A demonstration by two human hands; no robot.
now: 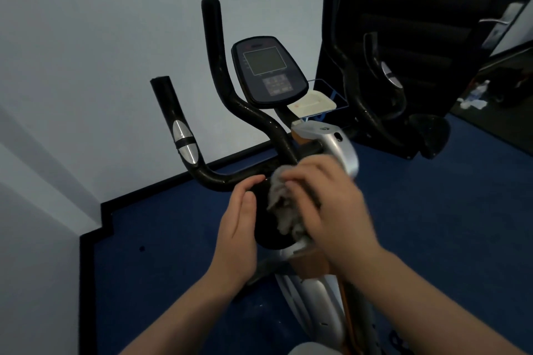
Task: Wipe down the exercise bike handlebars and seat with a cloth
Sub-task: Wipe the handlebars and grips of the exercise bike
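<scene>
The exercise bike's black handlebars point(219, 95) rise in the middle of the view, with a silver pulse sensor on the left bar and a console point(268, 69) between them. My right hand point(326, 199) grips a crumpled grey cloth point(282, 204) and presses it on the black centre part where the bars join the stem. My left hand point(239, 225) lies flat beside it, fingers straight, touching the left side of that black part. The right hand is blurred. The seat is not in view.
A silver and orange bike frame point(343, 147) runs down to the blue floor point(173, 253). A white tray point(314, 104) sits behind the console. A dark mirror point(418, 37) at the right reflects the bars. White walls stand left and behind.
</scene>
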